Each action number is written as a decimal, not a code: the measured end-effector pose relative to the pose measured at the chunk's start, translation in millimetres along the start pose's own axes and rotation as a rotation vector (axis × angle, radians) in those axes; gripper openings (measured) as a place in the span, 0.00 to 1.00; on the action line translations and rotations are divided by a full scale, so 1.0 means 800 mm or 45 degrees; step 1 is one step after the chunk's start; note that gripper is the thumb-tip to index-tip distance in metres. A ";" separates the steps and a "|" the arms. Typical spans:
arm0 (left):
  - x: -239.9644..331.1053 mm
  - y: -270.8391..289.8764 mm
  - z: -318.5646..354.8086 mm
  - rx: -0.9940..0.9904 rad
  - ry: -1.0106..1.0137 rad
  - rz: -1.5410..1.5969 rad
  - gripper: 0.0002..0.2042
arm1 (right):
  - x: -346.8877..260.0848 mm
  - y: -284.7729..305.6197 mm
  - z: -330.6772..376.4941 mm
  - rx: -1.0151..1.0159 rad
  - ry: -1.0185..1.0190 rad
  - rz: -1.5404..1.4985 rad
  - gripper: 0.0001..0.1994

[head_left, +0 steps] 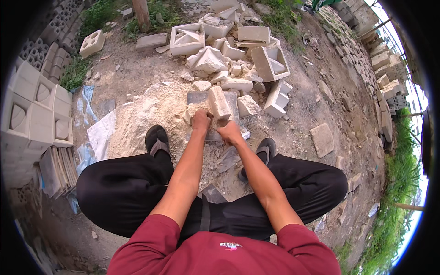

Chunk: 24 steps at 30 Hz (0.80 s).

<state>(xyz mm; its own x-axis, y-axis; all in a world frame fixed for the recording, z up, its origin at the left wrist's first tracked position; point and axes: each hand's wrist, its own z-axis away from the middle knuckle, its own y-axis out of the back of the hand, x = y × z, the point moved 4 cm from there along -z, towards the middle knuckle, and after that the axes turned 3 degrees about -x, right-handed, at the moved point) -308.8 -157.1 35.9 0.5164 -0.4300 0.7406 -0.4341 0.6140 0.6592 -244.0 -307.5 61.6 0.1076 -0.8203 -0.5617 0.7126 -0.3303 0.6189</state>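
Between my feet, a long pale piece of broken concrete block [220,103] stands tilted over a dark flat slab [197,97]. My right hand [230,131] is closed around its near lower end. Just left of this piece is my left hand [201,120], its fingers curled in and partly hidden. What they hold, if anything, I cannot make out. A small rough chunk [189,113] lies against the left hand's outer side. Pale crushed rubble [146,117] is heaped to the left of the slab.
Beyond the slab rises a pile of broken hollow blocks [208,59]. Stacked pale blocks [39,110] and leaning thin slabs [59,167] stand at the left. A flat stone [322,140] lies right of my foot. Grass [396,183] grows along the right edge.
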 end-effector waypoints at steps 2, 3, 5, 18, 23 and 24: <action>-0.005 -0.001 0.007 0.026 0.002 -0.059 0.07 | -0.021 0.012 0.010 0.100 0.144 -0.099 0.23; -0.006 0.000 0.006 0.053 -0.006 -0.105 0.07 | -0.030 0.015 0.017 0.243 0.248 -0.176 0.23; -0.011 0.002 0.008 0.070 0.015 -0.139 0.07 | -0.044 0.016 0.031 0.387 0.384 -0.247 0.24; -0.016 0.002 0.008 0.022 0.038 -0.043 0.06 | -0.060 0.010 0.027 0.308 0.333 -0.320 0.27; 0.014 -0.008 0.003 0.056 -0.008 -0.176 0.07 | -0.008 -0.001 0.009 0.299 0.233 -0.023 0.24; 0.012 -0.009 0.002 0.064 -0.014 -0.208 0.07 | -0.001 -0.004 0.006 0.218 0.157 0.098 0.23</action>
<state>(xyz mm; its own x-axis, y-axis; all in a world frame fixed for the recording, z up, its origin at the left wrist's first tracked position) -302.5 -166.6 38.4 0.5753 -0.5289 0.6240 -0.3816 0.5012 0.7767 -250.0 -308.3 62.7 0.2489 -0.7863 -0.5654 0.5718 -0.3519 0.7411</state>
